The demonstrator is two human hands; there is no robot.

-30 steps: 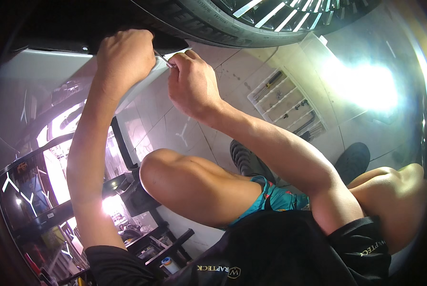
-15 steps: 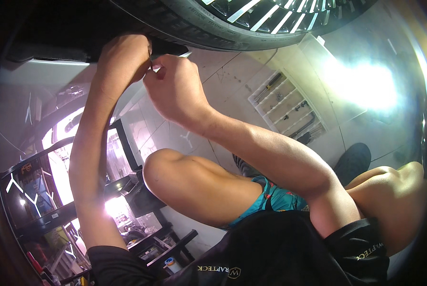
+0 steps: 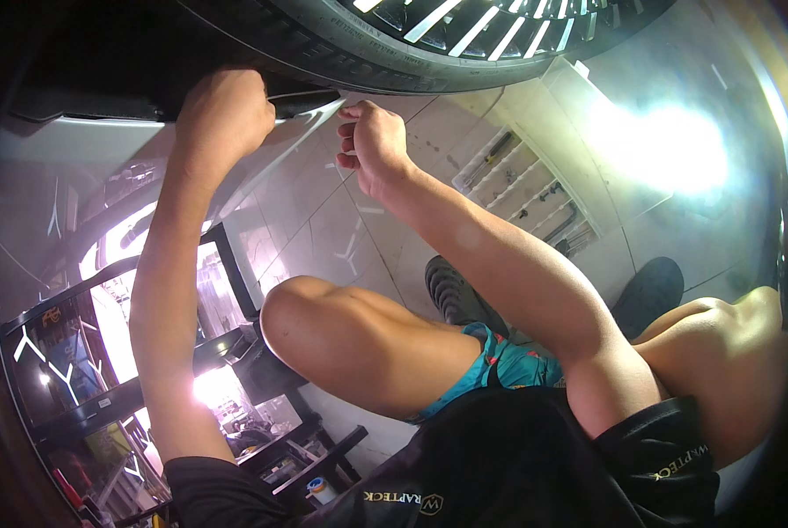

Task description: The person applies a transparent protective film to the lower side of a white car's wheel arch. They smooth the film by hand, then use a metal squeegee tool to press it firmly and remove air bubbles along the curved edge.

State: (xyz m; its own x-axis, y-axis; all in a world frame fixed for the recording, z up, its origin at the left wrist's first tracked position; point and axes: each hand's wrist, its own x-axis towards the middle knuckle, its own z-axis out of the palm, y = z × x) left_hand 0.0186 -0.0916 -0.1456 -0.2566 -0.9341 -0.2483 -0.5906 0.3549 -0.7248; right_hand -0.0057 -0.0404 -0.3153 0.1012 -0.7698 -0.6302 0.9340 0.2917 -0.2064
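My left hand (image 3: 224, 113) is closed in a fist at the dark edge of a car's wheel arch (image 3: 130, 110), its fingertips turned away from view. Just to its right, below the tyre (image 3: 341, 53), my right hand (image 3: 378, 141) is raised with thumb and forefinger drawn together and the other fingers curled. A thin pale line (image 3: 301, 93) stretches from the left fist toward the right fingertips. Whether it is a strand between my hands or an edge of the car, I cannot tell. Anything inside either grip is hidden or too small to name.
Overhead is the spoked wheel (image 3: 500, 31). On the tiled floor lies a compartmented tray (image 3: 557, 172) with hand tools, beside a glaring lamp (image 3: 684, 158). A black shelf unit (image 3: 117, 396) reflects light at the lower left. My bent knee (image 3: 297, 308) is below my hands.
My right hand has drawn away to the right from my left hand, opening a gap where they were together. The left hand stays near the arch edge, shifted only slightly.
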